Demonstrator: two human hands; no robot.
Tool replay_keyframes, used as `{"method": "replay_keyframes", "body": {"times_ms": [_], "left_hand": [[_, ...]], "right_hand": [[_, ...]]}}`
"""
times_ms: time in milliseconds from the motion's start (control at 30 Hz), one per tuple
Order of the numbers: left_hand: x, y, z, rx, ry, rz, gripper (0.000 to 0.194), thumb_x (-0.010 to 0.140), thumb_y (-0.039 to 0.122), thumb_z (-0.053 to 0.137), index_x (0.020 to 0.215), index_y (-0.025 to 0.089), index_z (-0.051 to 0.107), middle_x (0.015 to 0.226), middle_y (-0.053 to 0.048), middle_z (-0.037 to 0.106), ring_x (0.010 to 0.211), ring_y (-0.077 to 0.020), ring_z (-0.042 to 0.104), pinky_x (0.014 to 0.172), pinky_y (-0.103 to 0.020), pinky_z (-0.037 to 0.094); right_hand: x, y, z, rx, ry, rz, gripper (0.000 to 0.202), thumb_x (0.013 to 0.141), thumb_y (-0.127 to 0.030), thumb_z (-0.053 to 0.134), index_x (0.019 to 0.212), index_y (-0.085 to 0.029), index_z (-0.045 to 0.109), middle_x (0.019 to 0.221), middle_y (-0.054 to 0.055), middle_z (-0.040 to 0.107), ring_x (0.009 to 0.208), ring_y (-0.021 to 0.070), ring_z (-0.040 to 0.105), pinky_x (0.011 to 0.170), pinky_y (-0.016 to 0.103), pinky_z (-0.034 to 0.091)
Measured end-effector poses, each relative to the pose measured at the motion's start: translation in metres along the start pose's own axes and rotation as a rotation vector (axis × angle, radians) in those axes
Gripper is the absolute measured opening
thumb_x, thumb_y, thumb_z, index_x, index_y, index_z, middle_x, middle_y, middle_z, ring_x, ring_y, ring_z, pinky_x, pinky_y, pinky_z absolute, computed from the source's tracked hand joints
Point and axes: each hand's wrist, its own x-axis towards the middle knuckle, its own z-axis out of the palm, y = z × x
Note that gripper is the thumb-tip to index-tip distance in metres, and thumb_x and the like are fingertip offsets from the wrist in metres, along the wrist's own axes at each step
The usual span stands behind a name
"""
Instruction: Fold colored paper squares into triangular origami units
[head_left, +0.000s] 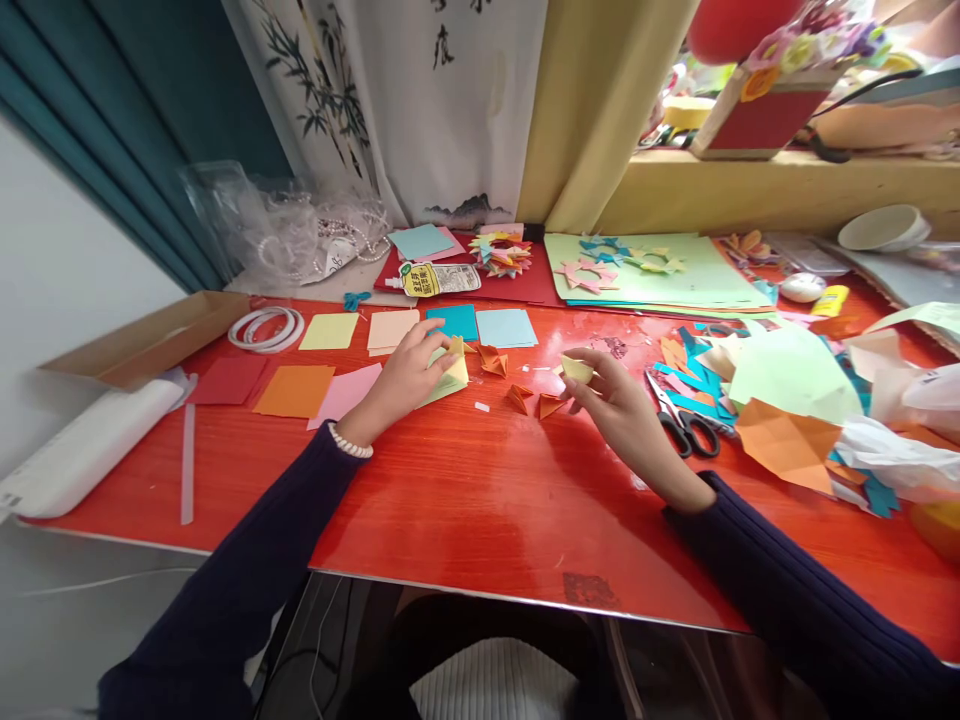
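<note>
left of the scissors, right hand pinches yellow fold, likely light, crushable: hold edges; left hand at paper, grip unclear.

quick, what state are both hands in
Left hand: at folded yellow paper; whether gripping, cannot be told.
Right hand: closed, holding a small pale-yellow folded paper piece.

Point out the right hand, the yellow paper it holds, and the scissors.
Right hand [620, 411]: head view, back of the hand.
Yellow paper [577, 369]: head view, middle of the folded piece.
Scissors [673, 411]: head view, where blades meet handles.
</note>
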Motion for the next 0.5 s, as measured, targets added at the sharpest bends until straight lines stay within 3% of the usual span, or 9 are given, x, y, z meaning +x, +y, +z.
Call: {"method": "replay_keyframes", "body": {"times_ms": [67, 167, 233, 300, 400, 500], "left_hand": [[0.004, -0.003, 0.008, 0.023, -0.046, 0.015, 0.018, 0.09, 0.031, 0.043, 0.086, 0.016, 0.053, 0.13, -0.012, 0.045, 0.124, -0.0243, 0.041, 0.105, -0.044, 0.03], [0.007, 0.0, 0.016, 0.049, -0.136, 0.087, 0.018, 0.092, 0.029, 0.04, 0.087, 0.017, 0.053, 0.112, -0.006, 0.059, 0.114, -0.0207, 0.05, 0.11, -0.049, 0.02], [0.005, 0.007, 0.019, 0.05, -0.191, 0.142, 0.019, 0.093, 0.029, 0.037, 0.096, 0.018, 0.053, 0.106, -0.002, 0.062, 0.104, -0.0162, 0.056, 0.113, -0.049, 0.012], [0.002, 0.014, 0.02, 0.044, -0.232, 0.195, 0.02, 0.094, 0.03, 0.038, 0.107, 0.022, 0.051, 0.11, 0.0, 0.062, 0.106, -0.0134, 0.056, 0.115, -0.045, 0.009], [-0.003, 0.02, 0.021, 0.052, -0.237, 0.221, 0.035, 0.091, 0.038, 0.043, 0.122, 0.022, 0.044, 0.136, -0.005, 0.045, 0.129, -0.0163, 0.038, 0.115, -0.039, 0.015], [-0.005, 0.022, 0.029, 0.092, -0.223, 0.198, 0.063, 0.086, 0.052, 0.046, 0.135, 0.015, 0.031, 0.148, -0.015, 0.024, 0.139, -0.0242, 0.02, 0.114, -0.042, 0.019]], "right_hand": [[0.0, 0.005, 0.0, -0.181, -0.019, -0.092, 0.03, 0.087, -0.03, 0.048, 0.116, -0.022, 0.049, 0.106, 0.008, 0.059, 0.091, 0.0208, 0.059, 0.076, 0.038, 0.051], [-0.004, 0.006, 0.003, -0.34, -0.137, -0.19, 0.039, 0.089, -0.027, 0.045, 0.127, -0.02, 0.042, 0.123, 0.012, 0.055, 0.112, 0.0237, 0.053, 0.093, 0.043, 0.045], [-0.007, 0.005, 0.005, -0.384, -0.209, -0.218, 0.048, 0.088, -0.029, 0.047, 0.134, -0.019, 0.036, 0.132, 0.013, 0.05, 0.122, 0.0239, 0.047, 0.101, 0.043, 0.04], [-0.009, 0.004, 0.007, -0.397, -0.228, -0.221, 0.06, 0.086, -0.034, 0.05, 0.139, -0.019, 0.028, 0.14, 0.013, 0.041, 0.129, 0.0232, 0.04, 0.105, 0.041, 0.036], [-0.008, 0.009, 0.008, -0.436, -0.192, -0.232, 0.076, 0.084, -0.044, 0.052, 0.144, -0.019, 0.014, 0.148, 0.012, 0.027, 0.136, 0.0227, 0.027, 0.109, 0.041, 0.03], [-0.003, 0.019, 0.01, -0.602, -0.159, -0.28, 0.09, 0.08, -0.057, 0.051, 0.146, -0.017, 0.005, 0.152, 0.013, 0.014, 0.141, 0.0251, 0.008, 0.112, 0.045, 0.02]]}}
